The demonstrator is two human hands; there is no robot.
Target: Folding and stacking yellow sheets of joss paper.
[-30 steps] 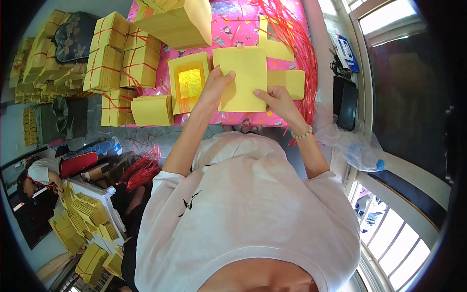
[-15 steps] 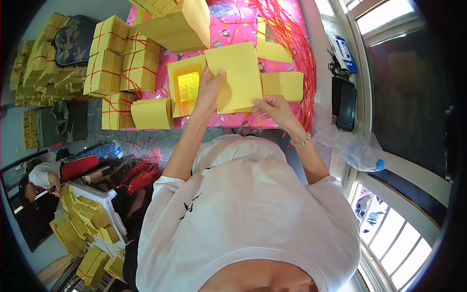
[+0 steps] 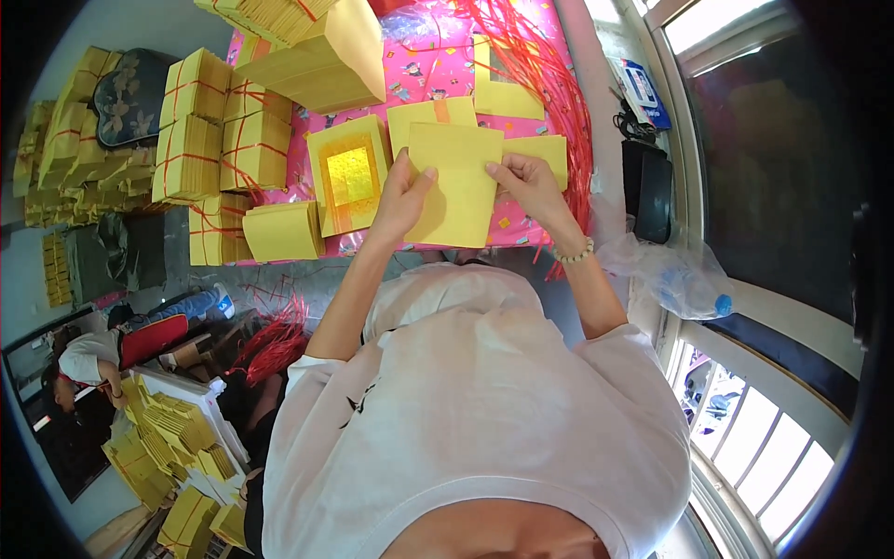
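Observation:
My left hand (image 3: 402, 203) and my right hand (image 3: 535, 191) hold a yellow paper sheet (image 3: 456, 191) upright by its two side edges, thumbs on its near face. Whether it is one sheet or several together I cannot tell. Behind it lies another yellow paper (image 3: 426, 114) with an orange strip on it. Left of my left hand is a yellow paper with a shiny gold foil square (image 3: 352, 175). A low stack of yellow paper (image 3: 282, 231) sits at the table's near left. Partly behind my right hand lies a yellow pile (image 3: 551, 160).
A pink patterned cloth (image 3: 410, 73) covers the table. Red plastic strings (image 3: 549, 88) run down its right side. A tall yellow paper stack (image 3: 326, 61) and string-tied bundles (image 3: 193, 160) stand left. A person (image 3: 91, 359) sits at lower left near more bundles. Windows line the right.
Both hands have brought the yellow sheet lower, toward me, uncovering the paper with the orange strip behind it. My right hand has moved up along the sheet's right edge.

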